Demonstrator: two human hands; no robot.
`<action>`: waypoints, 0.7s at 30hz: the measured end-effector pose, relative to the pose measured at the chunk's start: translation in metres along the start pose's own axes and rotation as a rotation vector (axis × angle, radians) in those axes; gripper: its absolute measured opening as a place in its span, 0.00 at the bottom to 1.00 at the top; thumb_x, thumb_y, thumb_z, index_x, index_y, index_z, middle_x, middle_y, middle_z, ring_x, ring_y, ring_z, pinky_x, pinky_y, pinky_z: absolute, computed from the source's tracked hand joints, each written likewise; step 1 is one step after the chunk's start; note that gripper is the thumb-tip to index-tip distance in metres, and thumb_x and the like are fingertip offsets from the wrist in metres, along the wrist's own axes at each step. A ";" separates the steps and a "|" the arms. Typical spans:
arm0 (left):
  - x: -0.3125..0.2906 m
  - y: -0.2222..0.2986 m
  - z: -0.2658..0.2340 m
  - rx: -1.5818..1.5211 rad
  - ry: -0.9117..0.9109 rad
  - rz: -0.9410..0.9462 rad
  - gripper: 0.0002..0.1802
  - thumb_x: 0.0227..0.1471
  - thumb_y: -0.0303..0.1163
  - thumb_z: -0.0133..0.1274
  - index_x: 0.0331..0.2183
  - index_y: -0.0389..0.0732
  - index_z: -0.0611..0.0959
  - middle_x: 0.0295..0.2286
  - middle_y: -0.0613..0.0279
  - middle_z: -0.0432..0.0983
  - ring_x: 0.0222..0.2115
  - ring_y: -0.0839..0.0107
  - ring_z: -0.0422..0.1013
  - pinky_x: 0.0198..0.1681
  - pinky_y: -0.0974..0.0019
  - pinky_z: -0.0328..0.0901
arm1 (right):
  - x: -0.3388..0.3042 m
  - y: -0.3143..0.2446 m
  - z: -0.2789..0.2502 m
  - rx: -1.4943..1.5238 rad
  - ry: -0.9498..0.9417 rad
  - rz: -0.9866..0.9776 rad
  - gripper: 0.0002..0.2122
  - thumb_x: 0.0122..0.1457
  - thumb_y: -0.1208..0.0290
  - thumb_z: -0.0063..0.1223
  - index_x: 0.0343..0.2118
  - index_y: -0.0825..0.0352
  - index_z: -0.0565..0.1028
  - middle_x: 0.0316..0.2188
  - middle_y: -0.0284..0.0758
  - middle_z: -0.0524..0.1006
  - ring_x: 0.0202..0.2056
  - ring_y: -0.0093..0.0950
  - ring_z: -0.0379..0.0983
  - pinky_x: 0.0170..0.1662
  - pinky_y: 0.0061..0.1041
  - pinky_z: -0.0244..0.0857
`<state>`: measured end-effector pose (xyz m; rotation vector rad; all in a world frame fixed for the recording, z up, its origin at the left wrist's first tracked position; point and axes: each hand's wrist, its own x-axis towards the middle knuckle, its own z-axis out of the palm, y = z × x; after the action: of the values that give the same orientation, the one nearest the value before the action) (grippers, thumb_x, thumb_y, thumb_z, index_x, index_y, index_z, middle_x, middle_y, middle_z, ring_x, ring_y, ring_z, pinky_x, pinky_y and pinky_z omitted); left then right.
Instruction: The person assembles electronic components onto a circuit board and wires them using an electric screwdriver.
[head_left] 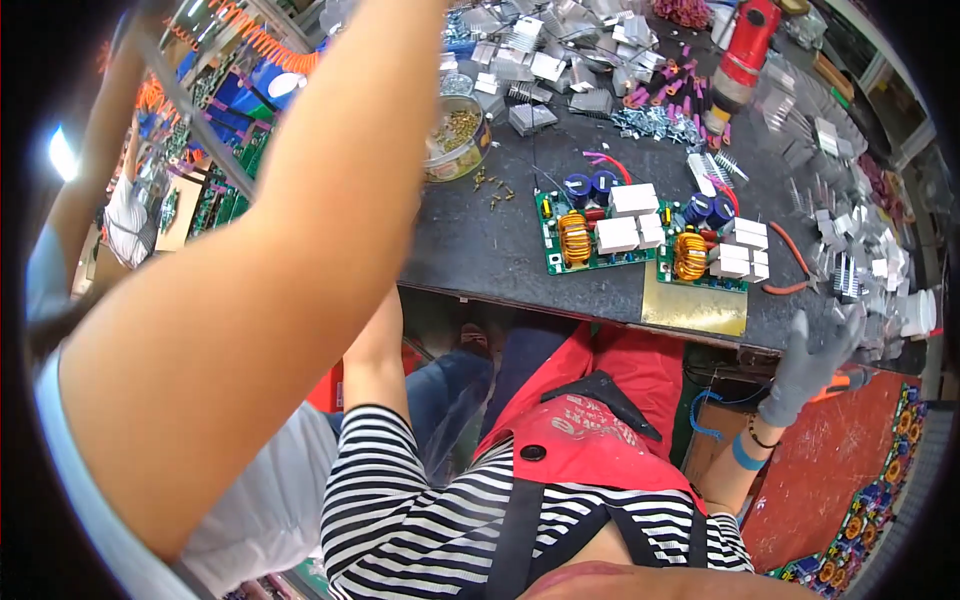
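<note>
My right hand [808, 368], in a grey glove, is at the right front edge of the dark workbench [480, 250]. Its fingers are spread, and it appears to hold nothing. Close behind it shows an orange and black power tool [848, 381]. My left forearm [375, 350] goes up behind another person's bare arm [330, 170], which hides my left hand. Two green circuit boards lie side by side: a left board [600, 228] and a right board [712, 245]. Both carry blue capacitors, copper coils and white blocks. A brass-coloured plate [690, 308] lies partly under the right board.
A clear tub of brass screws [458, 138] stands behind the other person's arm, with loose screws [494, 188] beside it. Metal heat sinks [560, 60] cover the back. Silver screws [655, 124] and a red tool [745, 60] are nearby. More boards [870, 500] line a red surface at lower right.
</note>
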<state>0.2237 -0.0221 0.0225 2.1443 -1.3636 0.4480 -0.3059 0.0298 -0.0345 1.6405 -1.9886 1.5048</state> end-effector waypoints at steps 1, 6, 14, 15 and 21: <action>0.003 0.006 -0.001 0.026 -0.028 0.052 0.14 0.51 0.37 0.55 0.41 0.45 0.81 0.41 0.58 0.76 0.45 0.65 0.69 0.43 0.63 0.65 | -0.001 -0.014 0.008 -0.067 -0.025 -0.031 0.37 0.49 0.73 0.63 0.63 0.65 0.59 0.66 0.47 0.52 0.66 0.42 0.48 0.66 0.39 0.46; 0.115 0.122 0.082 0.120 -0.173 0.364 0.26 0.51 0.51 0.49 0.50 0.53 0.73 0.53 0.60 0.61 0.55 0.58 0.53 0.50 0.47 0.58 | -0.001 -0.064 0.015 -0.009 -0.182 -0.086 0.36 0.47 0.75 0.61 0.62 0.64 0.60 0.63 0.47 0.56 0.65 0.45 0.50 0.65 0.40 0.48; 0.204 0.261 0.165 0.762 -0.305 1.108 0.30 0.57 0.60 0.39 0.60 0.71 0.64 0.66 0.67 0.43 0.66 0.50 0.38 0.60 0.36 0.52 | 0.012 -0.087 0.017 0.133 -0.251 -0.216 0.36 0.45 0.78 0.62 0.60 0.67 0.61 0.62 0.48 0.57 0.63 0.46 0.55 0.63 0.37 0.52; 0.160 0.317 0.157 0.617 -0.387 1.061 0.28 0.58 0.58 0.39 0.59 0.72 0.65 0.65 0.67 0.46 0.66 0.52 0.42 0.59 0.36 0.53 | 0.018 -0.071 0.012 0.027 -0.231 -0.193 0.35 0.45 0.78 0.62 0.60 0.67 0.62 0.62 0.49 0.57 0.63 0.47 0.55 0.62 0.37 0.53; 0.211 0.187 0.194 0.421 -0.390 1.169 0.31 0.59 0.56 0.38 0.60 0.55 0.68 0.62 0.61 0.56 0.63 0.54 0.51 0.57 0.38 0.57 | 0.012 -0.114 0.015 0.238 -0.431 -0.356 0.33 0.46 0.76 0.62 0.58 0.69 0.64 0.61 0.51 0.58 0.61 0.48 0.57 0.60 0.39 0.57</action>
<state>0.1427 -0.3540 0.0355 1.5093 -2.9141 0.8099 -0.2118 0.0232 0.0325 2.4380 -1.6000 1.3798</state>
